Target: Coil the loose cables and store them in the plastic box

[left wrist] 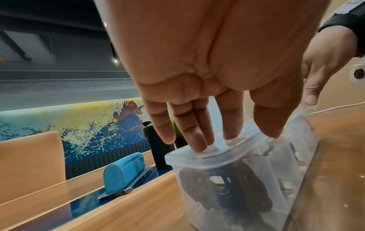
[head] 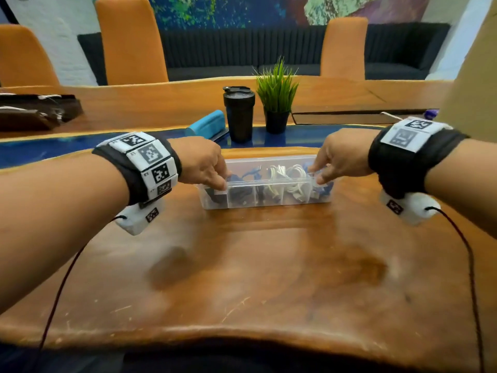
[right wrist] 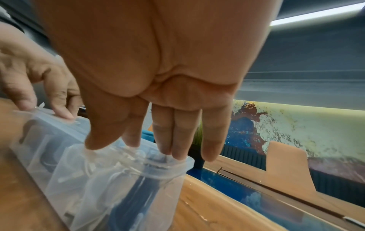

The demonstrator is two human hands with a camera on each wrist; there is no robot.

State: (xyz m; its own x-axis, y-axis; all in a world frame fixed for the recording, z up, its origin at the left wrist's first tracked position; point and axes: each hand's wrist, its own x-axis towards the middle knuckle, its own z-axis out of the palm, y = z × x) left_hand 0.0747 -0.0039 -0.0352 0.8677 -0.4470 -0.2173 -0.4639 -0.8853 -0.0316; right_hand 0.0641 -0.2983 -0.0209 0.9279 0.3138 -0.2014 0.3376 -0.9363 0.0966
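Note:
A clear plastic box (head: 269, 201) with several compartments lies crosswise on the wooden table (head: 242, 265). Inside it are coiled white cables (head: 289, 175), blue cables (head: 247, 175) and, at the left end, a black cable (left wrist: 227, 187). A clear lid (left wrist: 207, 156) covers the box. My left hand (head: 215, 176) is at the left end, its straight fingers (left wrist: 199, 146) pressing on the lid and the thumb over the near edge. At the right end my right hand (head: 326, 170) does the same, fingers (right wrist: 177, 154) flat on the lid above a blue cable (right wrist: 142, 195).
Behind the box stand a black tumbler (head: 238, 114) and a small potted plant (head: 277, 103). A blue case (head: 208, 123) lies to their left, a dark notebook (head: 344, 118) to the right. Dark items (head: 35, 111) sit far left. Orange chairs (head: 131, 39) line the far side.

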